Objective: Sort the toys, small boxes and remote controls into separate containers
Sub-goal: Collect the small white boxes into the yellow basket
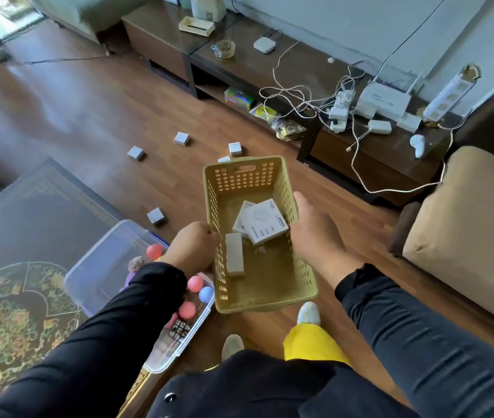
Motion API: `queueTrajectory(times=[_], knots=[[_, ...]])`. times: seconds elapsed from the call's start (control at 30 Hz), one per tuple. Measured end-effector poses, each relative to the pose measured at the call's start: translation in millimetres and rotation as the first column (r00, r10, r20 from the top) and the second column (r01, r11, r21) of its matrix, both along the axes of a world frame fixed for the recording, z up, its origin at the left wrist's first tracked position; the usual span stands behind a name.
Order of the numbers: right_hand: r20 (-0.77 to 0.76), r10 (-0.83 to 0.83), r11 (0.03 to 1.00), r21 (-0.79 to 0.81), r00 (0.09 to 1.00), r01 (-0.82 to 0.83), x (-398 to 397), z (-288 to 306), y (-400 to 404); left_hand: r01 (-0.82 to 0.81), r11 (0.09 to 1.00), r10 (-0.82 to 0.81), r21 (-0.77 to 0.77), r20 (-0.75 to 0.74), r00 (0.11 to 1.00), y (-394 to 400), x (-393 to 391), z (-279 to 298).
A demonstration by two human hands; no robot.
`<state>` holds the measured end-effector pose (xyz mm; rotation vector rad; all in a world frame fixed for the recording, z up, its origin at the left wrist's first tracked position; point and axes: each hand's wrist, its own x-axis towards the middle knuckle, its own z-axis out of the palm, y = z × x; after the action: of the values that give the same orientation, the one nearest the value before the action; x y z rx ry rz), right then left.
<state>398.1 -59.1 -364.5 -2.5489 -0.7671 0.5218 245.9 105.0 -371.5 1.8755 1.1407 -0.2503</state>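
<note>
- Between the two hands, a yellow basket [257,285] is held above the floor [89,110]; the left hand [193,247] grips its left wall, the right hand [315,233] its right wall.
- Inside lie white boxes [262,224].
- Beyond the hands, small grey boxes [181,138] dot the floor.
- Beneath the left hand, a clear bin [101,267] holds balls [195,283].

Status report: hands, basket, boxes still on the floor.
Left hand and right hand grip yellow basket sides. White boxes inside. Small boxes remain on floor ahead. Path clear.
</note>
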Motion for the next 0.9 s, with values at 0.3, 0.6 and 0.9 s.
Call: queueTrajectory(times=[0.3,0.6,0.9], knots=[[-0.035,0.237,0.971,0.009,0.971,-0.237,132,-30,74,-0.198,0.978,0.202,0.074,-0.051,0.978,38,100,-20],[-0.142,0.539,0.840,0.009,0.831,-0.543,236,-27,156,-0.504,0.864,0.502,-0.006,-0.078,0.861,52,168,-27],[-0.182,0.649,0.757,0.054,0.739,-0.651,244,-56,263,-0.612,0.788,0.616,0.070,-0.130,0.777,124,170,-47]])
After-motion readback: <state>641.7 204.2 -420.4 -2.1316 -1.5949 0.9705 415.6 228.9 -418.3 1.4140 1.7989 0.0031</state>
